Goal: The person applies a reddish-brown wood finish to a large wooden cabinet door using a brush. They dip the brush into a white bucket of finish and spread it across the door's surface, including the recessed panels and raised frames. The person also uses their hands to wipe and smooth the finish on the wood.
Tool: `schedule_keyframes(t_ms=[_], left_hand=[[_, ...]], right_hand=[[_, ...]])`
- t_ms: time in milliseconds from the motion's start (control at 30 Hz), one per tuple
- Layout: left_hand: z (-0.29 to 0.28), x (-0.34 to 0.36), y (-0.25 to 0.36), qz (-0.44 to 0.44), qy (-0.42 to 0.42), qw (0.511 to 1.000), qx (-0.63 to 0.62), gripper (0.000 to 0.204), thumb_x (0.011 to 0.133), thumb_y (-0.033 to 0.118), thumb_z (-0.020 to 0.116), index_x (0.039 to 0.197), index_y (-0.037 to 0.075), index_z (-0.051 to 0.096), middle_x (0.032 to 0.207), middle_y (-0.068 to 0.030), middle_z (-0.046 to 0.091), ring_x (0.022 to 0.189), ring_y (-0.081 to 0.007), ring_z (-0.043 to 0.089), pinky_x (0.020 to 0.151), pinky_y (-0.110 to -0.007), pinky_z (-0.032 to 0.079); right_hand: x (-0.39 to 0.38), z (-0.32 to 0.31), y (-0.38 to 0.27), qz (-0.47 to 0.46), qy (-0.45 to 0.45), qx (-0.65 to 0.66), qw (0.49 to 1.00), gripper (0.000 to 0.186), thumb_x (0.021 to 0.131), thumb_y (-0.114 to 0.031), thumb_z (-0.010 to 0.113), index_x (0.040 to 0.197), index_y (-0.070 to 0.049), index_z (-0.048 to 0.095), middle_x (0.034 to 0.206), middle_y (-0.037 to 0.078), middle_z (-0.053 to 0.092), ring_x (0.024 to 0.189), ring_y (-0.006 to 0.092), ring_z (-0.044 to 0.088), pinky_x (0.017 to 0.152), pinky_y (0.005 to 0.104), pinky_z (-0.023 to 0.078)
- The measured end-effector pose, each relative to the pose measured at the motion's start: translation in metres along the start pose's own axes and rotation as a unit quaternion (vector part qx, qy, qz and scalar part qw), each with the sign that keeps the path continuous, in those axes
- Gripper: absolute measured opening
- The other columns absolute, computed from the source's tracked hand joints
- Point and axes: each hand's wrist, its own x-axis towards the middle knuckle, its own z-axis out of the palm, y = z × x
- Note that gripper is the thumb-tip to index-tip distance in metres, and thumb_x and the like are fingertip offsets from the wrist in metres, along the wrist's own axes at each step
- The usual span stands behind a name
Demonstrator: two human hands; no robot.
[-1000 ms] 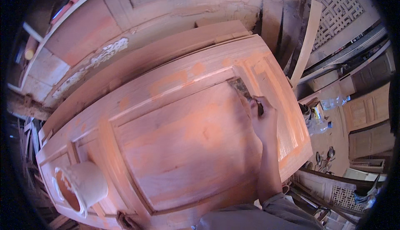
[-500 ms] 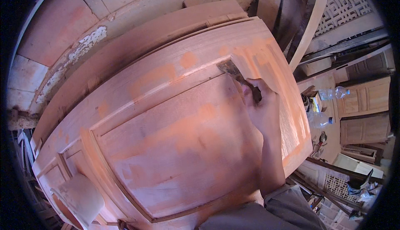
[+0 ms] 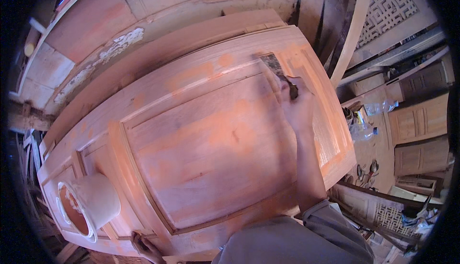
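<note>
My right hand (image 3: 298, 105) is closed around the handle of a putty knife (image 3: 272, 64). The knife's broad, smeared blade lies against the wooden panel door (image 3: 215, 154), at the far right corner of its large inset panel. Orange filler patches (image 3: 247, 111) spread over the wood and along the mouldings. At the lower left, my left hand (image 3: 146, 247) shows only in part, fingers curled at the door's near edge; whatever they grip, if anything, is hidden. Beside it on the door stands a white bucket (image 3: 106, 199), tilted in the view, with orange residue inside.
Behind the door runs a wall with peeling paint (image 3: 98, 65). Loose planks (image 3: 352, 36) lean at the far right near a lattice panel (image 3: 388, 10). Clear plastic bottles (image 3: 363, 131) and cabinet doors (image 3: 419, 118) lie farther right, with clutter below.
My right hand and the putty knife have shifted slightly up the door, the blade now over the panel corner's moulding. The view has swung, showing more of the bucket and my left hand.
</note>
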Motion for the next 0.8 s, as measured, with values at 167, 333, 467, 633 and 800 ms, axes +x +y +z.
schedule_keyframes(t_ms=[167, 333, 467, 633, 800], left_hand=[[0.005, 0.008, -0.015, 0.024, -0.004, 0.998, 0.05, 0.032, 0.102, 0.024, 0.054, 0.107, -0.008, 0.06, 0.124, -0.0257, 0.061, 0.117, -0.0415, 0.058, 0.102, -0.05, 0.045], [0.0, 0.003, -0.009, 0.008, 0.0, 0.999, 0.043, 0.028, 0.1, 0.021, 0.057, 0.109, -0.005, 0.061, 0.123, -0.0254, 0.062, 0.117, -0.0412, 0.058, 0.102, -0.05, 0.044], [0.001, 0.005, -0.011, 0.008, 0.017, 0.999, 0.034, 0.025, 0.098, 0.019, 0.06, 0.109, -0.003, 0.063, 0.122, -0.0228, 0.064, 0.116, -0.0397, 0.059, 0.103, -0.047, 0.044], [-0.008, 0.014, 0.008, 0.023, 0.038, 0.999, 0.023, 0.017, 0.091, 0.011, 0.064, 0.104, -0.001, 0.065, 0.119, -0.0206, 0.066, 0.114, -0.0383, 0.061, 0.102, -0.046, 0.045], [-0.01, 0.013, 0.008, 0.01, 0.045, 0.997, 0.053, 0.017, 0.087, 0.012, 0.068, 0.101, 0.001, 0.066, 0.118, -0.0165, 0.069, 0.114, -0.0368, 0.062, 0.103, -0.045, 0.045]], right_hand=[[0.006, 0.006, 0.035, -0.082, -0.035, -0.037, 0.995, 0.015, 0.094, -0.012, 0.064, 0.099, 0.002, 0.067, 0.079, 0.019, 0.07, 0.07, 0.0268, 0.07, 0.066, 0.0372, 0.054], [-0.013, -0.011, -0.009, -0.04, 0.035, 0.086, 0.995, 0.015, 0.096, -0.008, 0.06, 0.106, 0.002, 0.063, 0.091, 0.014, 0.072, 0.076, 0.0247, 0.07, 0.072, 0.0375, 0.055], [-0.039, -0.033, 0.0, -0.14, 0.052, 0.064, 0.987, 0.023, 0.1, -0.013, 0.059, 0.118, 0.0, 0.062, 0.101, 0.011, 0.069, 0.095, 0.0194, 0.064, 0.087, 0.0332, 0.051], [-0.092, -0.058, 0.004, -0.007, -0.175, 0.141, 0.974, 0.026, 0.097, -0.012, 0.062, 0.121, -0.001, 0.06, 0.108, 0.005, 0.065, 0.102, 0.0178, 0.06, 0.093, 0.0316, 0.048], [-0.175, -0.034, -0.019, -0.224, -0.43, 0.029, 0.874, 0.032, 0.092, -0.016, 0.07, 0.121, -0.005, 0.062, 0.098, 0.01, 0.071, 0.085, 0.0223, 0.069, 0.08, 0.0344, 0.054]])
